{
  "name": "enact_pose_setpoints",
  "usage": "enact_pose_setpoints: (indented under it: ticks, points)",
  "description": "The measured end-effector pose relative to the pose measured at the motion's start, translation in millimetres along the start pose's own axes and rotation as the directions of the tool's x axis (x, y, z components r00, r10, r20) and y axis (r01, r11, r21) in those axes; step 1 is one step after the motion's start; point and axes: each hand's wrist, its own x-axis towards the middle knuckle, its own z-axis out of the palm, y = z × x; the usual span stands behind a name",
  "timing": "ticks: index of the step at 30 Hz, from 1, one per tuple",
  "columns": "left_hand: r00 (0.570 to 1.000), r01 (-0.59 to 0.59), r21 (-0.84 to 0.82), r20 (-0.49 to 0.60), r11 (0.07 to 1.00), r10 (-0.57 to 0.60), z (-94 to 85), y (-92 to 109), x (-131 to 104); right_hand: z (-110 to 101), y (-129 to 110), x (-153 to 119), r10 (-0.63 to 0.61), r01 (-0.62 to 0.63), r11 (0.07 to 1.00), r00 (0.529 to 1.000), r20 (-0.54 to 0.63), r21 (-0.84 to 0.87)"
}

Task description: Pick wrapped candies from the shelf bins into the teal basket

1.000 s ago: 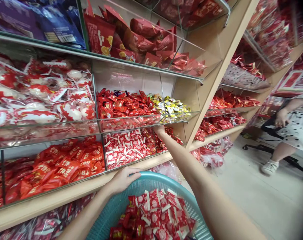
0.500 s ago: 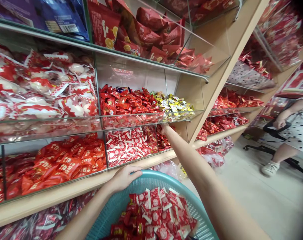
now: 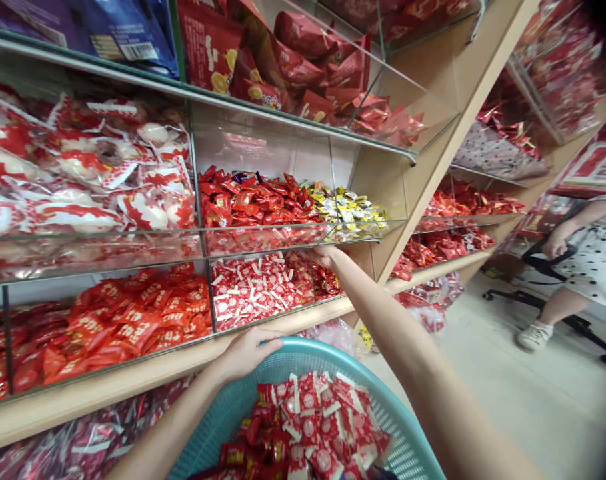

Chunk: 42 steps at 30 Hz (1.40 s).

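My left hand point(image 3: 250, 352) grips the upper left rim of a teal plastic basket point(image 3: 333, 353), which holds red and white wrapped candies point(image 3: 317, 413). My right hand point(image 3: 323, 255) reaches into the lower shelf bins, just under the glass ledge, by the divider between the red-and-white candies point(image 3: 255, 287) and darker red candies point(image 3: 327, 281). Its fingers are mostly hidden, so what they hold cannot be made out.
Glass shelf edges point(image 3: 303, 240) and a slanted wooden upright point(image 3: 433, 160) border my right arm. Orange-red packets point(image 3: 143, 313) fill the lower left bin. Plastic bags lie below the shelf. At the right, a person point(image 3: 583, 260) sits on a wheeled chair.
My right hand has shifted slightly left along the bin. The basket and my left hand have hardly moved. The seated person appears slightly further left.
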Motion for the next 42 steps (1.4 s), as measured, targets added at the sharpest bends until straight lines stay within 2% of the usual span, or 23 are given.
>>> enact_pose_setpoints:
  ticks: [5, 9, 12, 16, 19, 25, 30, 37, 40, 42]
  points:
    - [1.000, 0.000, -0.005, 0.004, 1.000, 0.000, -0.3, 0, 0, 5, -6, -16, 0.083, -0.089, 0.994, 0.993, 0.083, 0.065]
    - [1.000, 0.011, 0.002, 0.007, 1.000, -0.011, -1.1, 1, 0, 0, -12, -29, 0.137, -0.151, 0.982, 0.983, 0.125, 0.113]
    - [1.000, 0.007, -0.002, 0.017, 1.000, -0.007, -1.2, 2, 0, -10, -14, -37, 0.157, -0.169, 0.976, 0.983, 0.092, 0.138]
    - [1.000, 0.010, 0.017, -0.004, 1.000, -0.010, -0.8, 0, 2, -29, -12, -48, 0.152, -0.149, 0.983, 0.988, -0.011, 0.111]
    - [1.000, 0.017, 0.023, -0.006, 1.000, -0.017, -0.6, -1, 3, -37, -6, -58, 0.142, -0.140, 0.989, 0.989, -0.050, 0.039]
    - [0.998, 0.049, -0.023, 0.033, 0.999, -0.048, 0.3, 4, 3, -28, 17, -76, 0.143, -0.132, 0.972, 0.989, 0.042, -0.195]
    - [0.997, 0.070, -0.042, 0.030, 0.997, -0.069, 0.4, 9, 3, -30, 25, -74, 0.050, -0.036, 0.912, 0.998, 0.024, -0.410]
    - [0.996, 0.090, -0.028, 0.020, 0.996, -0.089, 1.5, 8, 4, -19, 22, -98, -0.050, 0.130, 0.814, 0.987, 0.155, -0.567]
    - [0.995, 0.097, -0.035, 0.025, 0.995, -0.096, 1.4, 10, 3, -30, 19, -98, -0.106, 0.156, 0.790, 0.987, 0.119, -0.593]
    - [0.995, 0.098, -0.048, 0.027, 0.994, -0.097, 1.4, 12, 3, -48, 17, -92, -0.162, 0.141, 0.774, 0.987, 0.022, -0.618]
